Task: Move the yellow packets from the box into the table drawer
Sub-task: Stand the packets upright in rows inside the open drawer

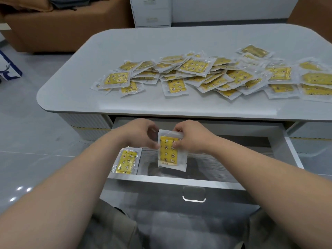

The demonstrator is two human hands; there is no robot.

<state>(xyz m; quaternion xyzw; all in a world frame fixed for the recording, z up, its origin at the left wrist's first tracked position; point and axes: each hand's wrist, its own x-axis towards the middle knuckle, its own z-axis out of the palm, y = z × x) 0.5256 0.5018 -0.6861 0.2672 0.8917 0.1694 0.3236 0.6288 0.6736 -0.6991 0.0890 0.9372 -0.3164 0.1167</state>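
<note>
The task is barely begun. In the middle of the frame the right hand pinches the top right corner of the held packet, thumb on its face and fingers behind, so that it hangs upright over the open drawer, its lower edge close to the drawer floor or just touching it. The left hand sits at the packet's upper left edge with curled fingers. Blur there hides whether it grips the edge or only steadies it, so I cannot tell. Only one laid packet shows in the drawer, flat at its left end, lower left of the held one. The rest of the drawer floor looks bare. Across the upper half of the frame a large pile of packets lies spread over the table, running off the right edge, too many and too overlapped to count. No box is in view. By my reckoning one packet is stowed, a second is about to be set down, and nearly the whole pile remains to be moved.
</note>
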